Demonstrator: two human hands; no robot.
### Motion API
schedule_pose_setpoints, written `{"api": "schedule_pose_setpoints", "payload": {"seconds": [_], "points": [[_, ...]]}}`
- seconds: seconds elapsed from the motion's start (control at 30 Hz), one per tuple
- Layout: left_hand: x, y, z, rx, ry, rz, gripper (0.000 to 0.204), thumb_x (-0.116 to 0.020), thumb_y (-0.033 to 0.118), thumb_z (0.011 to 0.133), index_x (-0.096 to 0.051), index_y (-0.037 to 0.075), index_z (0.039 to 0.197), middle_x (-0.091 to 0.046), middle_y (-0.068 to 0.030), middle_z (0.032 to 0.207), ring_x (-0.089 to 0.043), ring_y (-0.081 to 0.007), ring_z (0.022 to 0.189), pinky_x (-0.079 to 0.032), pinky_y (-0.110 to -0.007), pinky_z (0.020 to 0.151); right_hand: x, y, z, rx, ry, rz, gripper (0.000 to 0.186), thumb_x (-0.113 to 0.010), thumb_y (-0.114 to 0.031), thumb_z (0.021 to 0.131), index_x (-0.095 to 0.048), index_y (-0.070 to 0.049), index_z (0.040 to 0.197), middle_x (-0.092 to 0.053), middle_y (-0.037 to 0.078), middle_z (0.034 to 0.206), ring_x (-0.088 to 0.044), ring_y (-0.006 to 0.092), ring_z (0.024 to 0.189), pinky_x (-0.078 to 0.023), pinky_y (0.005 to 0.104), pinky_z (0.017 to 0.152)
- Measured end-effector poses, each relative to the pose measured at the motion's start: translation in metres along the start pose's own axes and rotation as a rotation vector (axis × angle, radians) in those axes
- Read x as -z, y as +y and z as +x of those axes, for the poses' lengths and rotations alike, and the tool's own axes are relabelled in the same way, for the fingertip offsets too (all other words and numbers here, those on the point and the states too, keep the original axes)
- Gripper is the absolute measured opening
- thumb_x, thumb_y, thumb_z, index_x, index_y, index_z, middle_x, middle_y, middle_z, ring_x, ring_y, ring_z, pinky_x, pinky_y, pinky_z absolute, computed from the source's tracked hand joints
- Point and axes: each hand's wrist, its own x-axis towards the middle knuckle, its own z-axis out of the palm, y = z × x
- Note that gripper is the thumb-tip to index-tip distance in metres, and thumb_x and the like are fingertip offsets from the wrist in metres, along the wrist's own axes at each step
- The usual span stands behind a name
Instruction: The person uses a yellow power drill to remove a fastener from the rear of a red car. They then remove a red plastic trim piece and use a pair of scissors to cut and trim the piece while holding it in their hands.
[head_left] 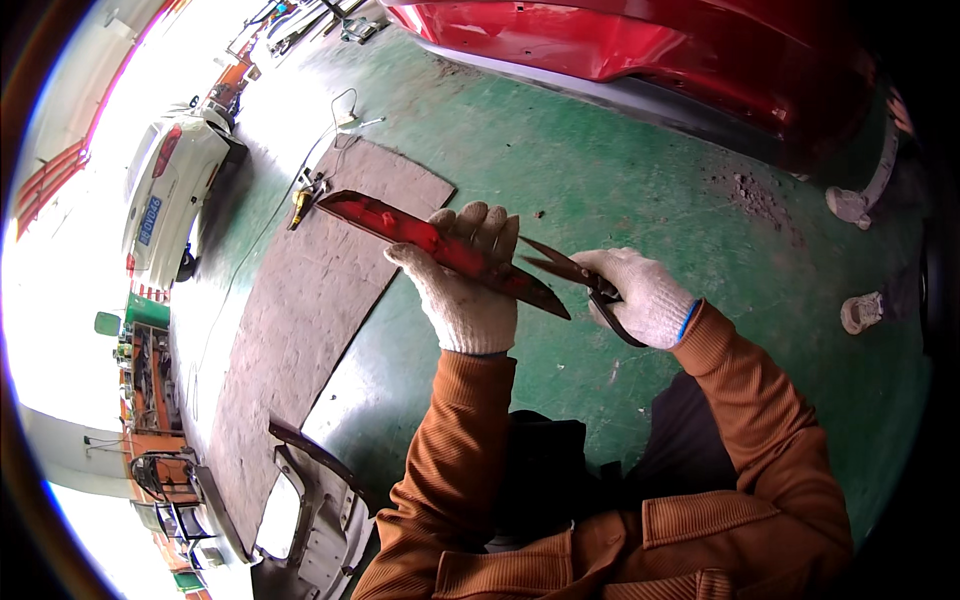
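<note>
A white knitted glove covers my left hand (pixel 465 308), which grips a long, narrow red strip (pixel 372 215) with dark edges and pointed ends, perhaps car body metal. The strip slants from upper left to lower right, thumb on its near side and fingertips over the far side. In a matching glove, my right hand (pixel 640 295) is closed around the handles of a pair of dark shears (pixel 562 266). Their blades are spread and point left toward the strip, close to its lower right part. Whether the blades touch it I cannot tell.
A large red car body (pixel 640 45) stands at the far right. Brown board (pixel 300 270) lies on the green floor, with a yellow power tool (pixel 302 205) and cable. Left are a white car (pixel 165 200) and a loose body panel (pixel 320 510). Someone's shoes (pixel 860 312) show at right.
</note>
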Motion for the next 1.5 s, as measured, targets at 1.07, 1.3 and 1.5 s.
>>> {"api": "schedule_pose_setpoints", "payload": {"seconds": [1.07, 1.3, 1.5], "points": [[0.004, 0.011, -0.004, -0.087, 0.009, 0.274, 0.046, -0.061, 0.034, 0.109, -0.052, 0.009, 0.147, -0.071, -0.0093, 0.110, -0.066, -0.0218, 0.090, -0.055, -0.041, 0.086, -0.011, -0.024, -0.005, -0.308, -0.469, 0.703, 0.034, -0.070, -0.020, 0.101, -0.068, -0.004, 0.130, -0.068, 0.002, 0.086, -0.060, 0.0098, 0.075, -0.051, 0.0287, 0.070], [0.004, 0.016, -0.008, -0.027, -0.059, 0.195, 0.049, -0.062, 0.037, 0.108, -0.053, 0.011, 0.148, -0.069, -0.0090, 0.106, -0.064, -0.0196, 0.087, -0.053, -0.039, 0.081, 0.009, -0.030, 0.001, -0.440, -0.650, 0.851, 0.033, -0.072, -0.024, 0.101, -0.071, -0.009, 0.129, -0.062, 0.000, 0.073, -0.050, 0.0056, 0.054, -0.042, 0.0241, 0.048], [-0.006, 0.017, -0.012, 0.008, -0.133, 0.189, 0.053, -0.060, 0.045, 0.108, -0.055, 0.009, 0.146, -0.067, -0.0085, 0.101, -0.063, -0.0203, 0.082, -0.055, -0.040, 0.079, -0.004, -0.003, 0.004, -0.533, -0.766, 1.045, 0.030, -0.071, -0.022, 0.100, -0.074, -0.011, 0.127, -0.061, 0.000, 0.068, -0.050, 0.0059, 0.049, -0.038, 0.0223, 0.041]]}}
